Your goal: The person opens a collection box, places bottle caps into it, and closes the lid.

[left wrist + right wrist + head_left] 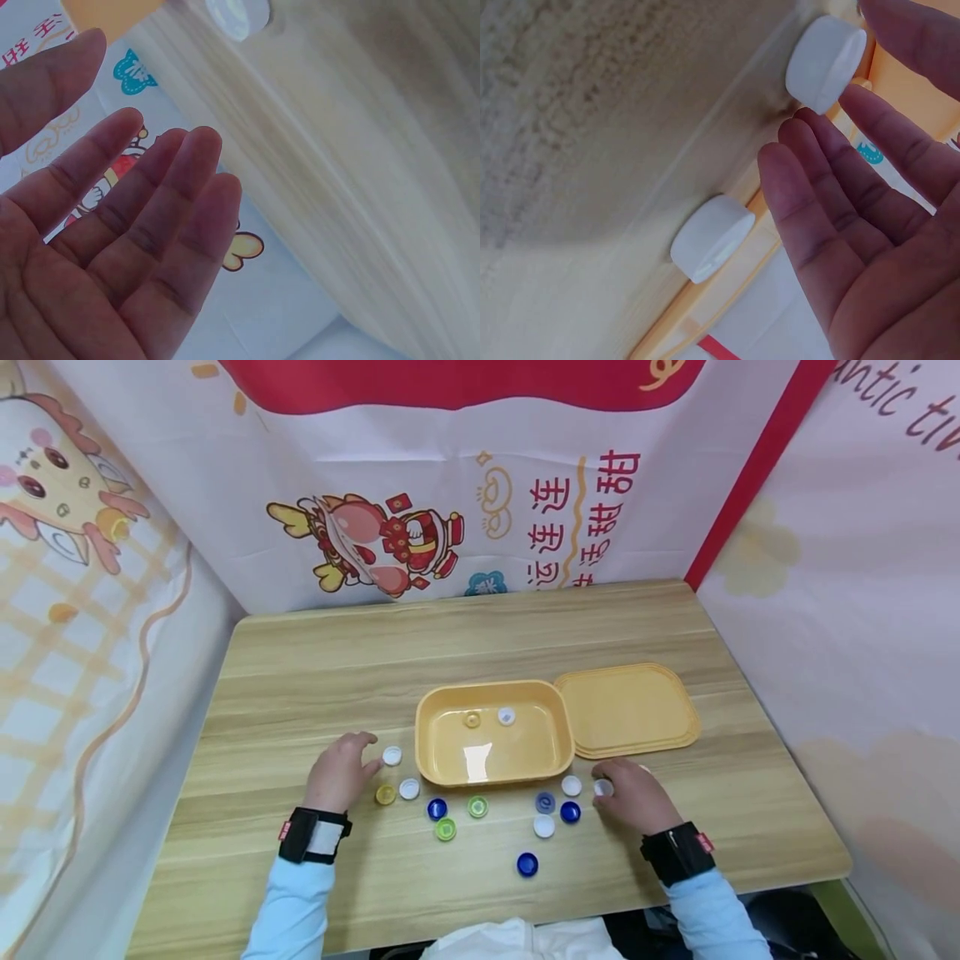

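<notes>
My left hand [341, 774] is held over the table with its fingers spread and holds nothing. Just off its fingertips lies a white bottle cap [392, 756]; a second white cap [409, 789] and a yellow cap [386, 794] are close by. On the right side, my right hand [636, 793] has its thumb and index finger on either side of a white bottle cap [826, 64]. The index fingertip is at the cap's edge, while the thumb looks apart from it. Another white cap [712, 238] lies beyond the little finger, mostly hidden by the hand in the head view.
A yellow box [450, 777] holds a white cap [506, 717] and a yellowish cap [472, 719]. Its lid [630, 710] lies flat at the right. Several blue, green and white caps, including a dark blue cap [527, 864], are scattered before the box.
</notes>
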Tool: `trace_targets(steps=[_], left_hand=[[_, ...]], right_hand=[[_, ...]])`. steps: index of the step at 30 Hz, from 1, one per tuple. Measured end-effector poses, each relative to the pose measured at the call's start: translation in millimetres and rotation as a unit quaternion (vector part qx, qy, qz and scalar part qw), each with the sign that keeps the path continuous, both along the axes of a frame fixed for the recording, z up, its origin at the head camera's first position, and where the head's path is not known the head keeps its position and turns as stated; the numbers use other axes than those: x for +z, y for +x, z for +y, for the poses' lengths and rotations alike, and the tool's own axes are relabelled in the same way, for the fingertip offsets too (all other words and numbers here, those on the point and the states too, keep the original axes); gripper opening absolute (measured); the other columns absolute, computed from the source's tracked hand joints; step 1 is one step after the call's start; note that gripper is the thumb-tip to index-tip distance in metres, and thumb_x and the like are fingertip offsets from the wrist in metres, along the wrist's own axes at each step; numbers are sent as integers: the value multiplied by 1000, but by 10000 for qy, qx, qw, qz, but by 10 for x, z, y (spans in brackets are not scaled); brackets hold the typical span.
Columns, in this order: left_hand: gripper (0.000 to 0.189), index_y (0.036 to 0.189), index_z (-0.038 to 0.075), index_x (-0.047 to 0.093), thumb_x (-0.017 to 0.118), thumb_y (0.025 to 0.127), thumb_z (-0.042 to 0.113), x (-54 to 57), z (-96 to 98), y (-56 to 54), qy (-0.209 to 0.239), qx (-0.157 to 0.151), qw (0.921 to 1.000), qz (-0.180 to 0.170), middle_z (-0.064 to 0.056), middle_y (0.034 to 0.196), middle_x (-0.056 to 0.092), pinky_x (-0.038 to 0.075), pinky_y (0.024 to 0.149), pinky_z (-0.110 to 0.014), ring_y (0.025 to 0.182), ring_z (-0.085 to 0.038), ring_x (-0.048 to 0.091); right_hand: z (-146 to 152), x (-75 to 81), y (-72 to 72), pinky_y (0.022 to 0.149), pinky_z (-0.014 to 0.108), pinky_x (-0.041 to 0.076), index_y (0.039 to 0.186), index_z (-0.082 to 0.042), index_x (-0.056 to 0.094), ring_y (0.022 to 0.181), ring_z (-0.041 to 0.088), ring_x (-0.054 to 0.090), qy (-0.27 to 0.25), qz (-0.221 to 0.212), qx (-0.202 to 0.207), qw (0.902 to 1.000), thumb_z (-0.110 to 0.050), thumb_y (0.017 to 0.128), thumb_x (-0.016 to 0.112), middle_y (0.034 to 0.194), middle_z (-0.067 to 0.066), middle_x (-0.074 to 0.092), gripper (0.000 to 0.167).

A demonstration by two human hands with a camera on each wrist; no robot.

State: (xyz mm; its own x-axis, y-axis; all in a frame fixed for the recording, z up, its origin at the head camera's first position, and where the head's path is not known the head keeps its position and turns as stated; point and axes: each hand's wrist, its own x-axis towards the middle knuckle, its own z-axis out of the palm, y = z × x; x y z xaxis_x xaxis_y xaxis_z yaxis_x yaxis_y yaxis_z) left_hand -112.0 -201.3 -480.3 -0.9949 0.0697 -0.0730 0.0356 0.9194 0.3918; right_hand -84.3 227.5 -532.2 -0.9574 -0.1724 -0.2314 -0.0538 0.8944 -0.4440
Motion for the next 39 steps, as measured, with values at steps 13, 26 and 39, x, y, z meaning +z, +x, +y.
trace_targets(steps=[13, 26, 39], left_hand=[[36, 119, 1, 64, 73, 87, 14, -143, 81, 69, 207, 30, 9992, -335, -22, 116, 63, 51, 85, -51, 104, -37, 61], [35, 116, 1, 66, 75, 86, 15, -191, -12, 105, 229, 137, 9994, -233, -21, 111, 65, 52, 82, -50, 98, -35, 63], [36, 118, 1, 65, 75, 86, 13, -226, -38, 138, 285, 203, 9986, -405, -23, 115, 64, 51, 85, -51, 104, -38, 62]], right_hand=[[-26, 9, -6, 83, 49, 50, 102, -7, 70, 94, 29, 60, 83, -12, -24, 10000, -7, 74, 81, 101, 8, 61, 31], [-73, 70, -54, 82, 47, 51, 94, -10, 69, 90, 25, 60, -46, -131, -39, 9999, -4, 73, 79, 96, 5, 60, 25], [-153, 524, -230, 84, 48, 51, 103, -1, 69, 95, 31, 62, 1, 801, 453, 9958, -4, 77, 79, 102, 12, 63, 28]])
